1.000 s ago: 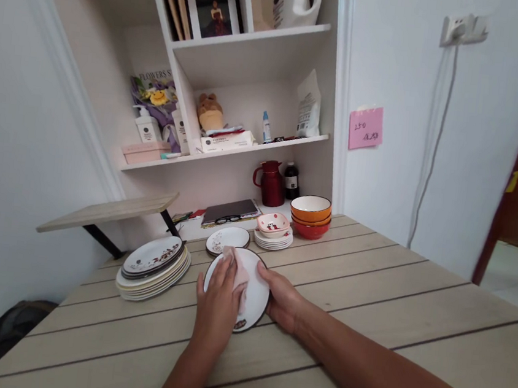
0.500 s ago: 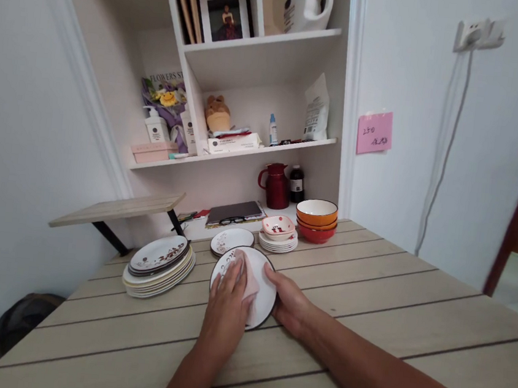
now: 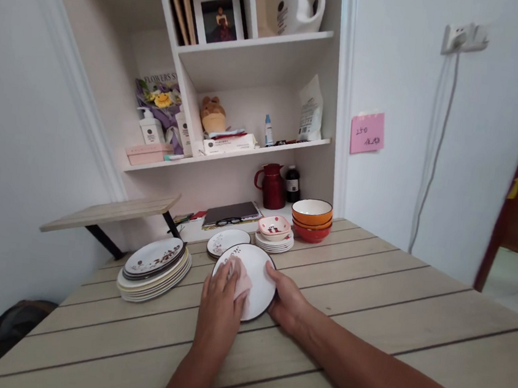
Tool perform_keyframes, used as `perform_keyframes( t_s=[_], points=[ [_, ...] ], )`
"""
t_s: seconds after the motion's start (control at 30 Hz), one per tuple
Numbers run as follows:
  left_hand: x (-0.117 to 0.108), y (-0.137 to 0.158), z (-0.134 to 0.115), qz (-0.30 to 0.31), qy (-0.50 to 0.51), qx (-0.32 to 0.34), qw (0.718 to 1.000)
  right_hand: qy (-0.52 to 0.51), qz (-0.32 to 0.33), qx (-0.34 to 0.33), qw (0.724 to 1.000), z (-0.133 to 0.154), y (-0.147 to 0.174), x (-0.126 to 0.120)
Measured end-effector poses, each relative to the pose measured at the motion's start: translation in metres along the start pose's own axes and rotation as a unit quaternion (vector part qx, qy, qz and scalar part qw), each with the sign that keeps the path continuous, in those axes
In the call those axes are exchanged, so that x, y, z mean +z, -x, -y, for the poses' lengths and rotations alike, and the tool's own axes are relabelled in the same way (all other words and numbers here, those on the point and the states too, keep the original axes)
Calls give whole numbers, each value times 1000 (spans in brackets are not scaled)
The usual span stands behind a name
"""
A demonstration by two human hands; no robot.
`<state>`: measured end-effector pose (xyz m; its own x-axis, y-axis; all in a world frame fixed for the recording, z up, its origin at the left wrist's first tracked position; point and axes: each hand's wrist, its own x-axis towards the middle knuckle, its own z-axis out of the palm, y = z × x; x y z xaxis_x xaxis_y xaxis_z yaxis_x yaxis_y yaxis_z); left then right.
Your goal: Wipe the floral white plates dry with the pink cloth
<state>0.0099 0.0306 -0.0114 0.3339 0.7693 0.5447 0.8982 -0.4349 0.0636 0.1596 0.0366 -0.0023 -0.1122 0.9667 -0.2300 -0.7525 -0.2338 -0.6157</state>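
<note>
A white plate with a dark rim and a small pattern is held tilted above the table. My right hand grips its right edge, thumb on the upper face and fingers underneath. My left hand presses a pink cloth against the left part of the plate, covering some of the pattern. Just behind lie a few similar plates. To the left stands a taller stack of plates, with brown-patterned ones on top.
Small white dishes with a square panda bowl on top stand at the back, beside stacked orange and red bowls. Behind them are a red jug, a dark bottle and a laptop. A raised wooden shelf stands at the left.
My left hand and the cloth have shifted to the left on the plate, and the cloth is more bunched. More of the plate's face shows. The view has turned slightly.
</note>
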Motion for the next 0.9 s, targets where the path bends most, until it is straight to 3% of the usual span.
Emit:
perform_keyframes(
  t_s=[0.3, 0.47, 0.67, 0.8, 0.9],
  points=[
    [-18, 1, -10, 76, 33, 121, 989, 36, 88, 7, 995, -3, -4, -9],
    [-18, -3, -1, 61, 22, 48, 997, 55, 88, 8, 995, -4, -1, -6],
    [-15, -4, -2, 15, -10, -40, 999, 39, 35, 6, 999, -6, 0, -1],
    [-12, -1, -9, -14, -18, -15, 1000, 2, 28, 11, 1000, -3, -1, -1],
    [-13, 2, -15, 5, -11, 31, 999, -6, 43, 19, 999, 0, 1, -3]
  ],
)
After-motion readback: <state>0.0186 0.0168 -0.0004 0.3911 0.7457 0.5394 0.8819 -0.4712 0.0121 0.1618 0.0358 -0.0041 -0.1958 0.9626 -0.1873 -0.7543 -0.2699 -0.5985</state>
